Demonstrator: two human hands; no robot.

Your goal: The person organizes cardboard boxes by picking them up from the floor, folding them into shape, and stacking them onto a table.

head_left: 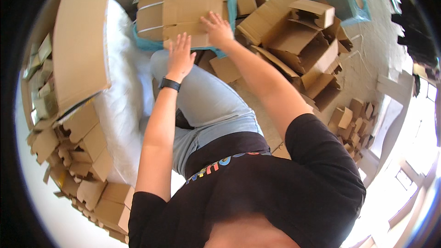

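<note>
While the flat brown cardboard piece point(193, 1) near upper centre perhaps needs steadying, the left hand point(182, 56) and the right hand point(218, 30) lie open over it, apart, gripping nothing.

At upper centre, the right hand point(217, 30) lies flat on brown cardboard point(190, 2) edged with blue plastic point(231, 2), the left hand point(181, 59) at its lower edge, fingers extended. Open cartons point(294, 41) heap at upper right; a tall panel point(82, 41) fills the upper left.

smooth matt cardboard sheet point(190, 1), glossy plastic wrap point(231, 0), matt denim jeans point(206, 94)
</note>
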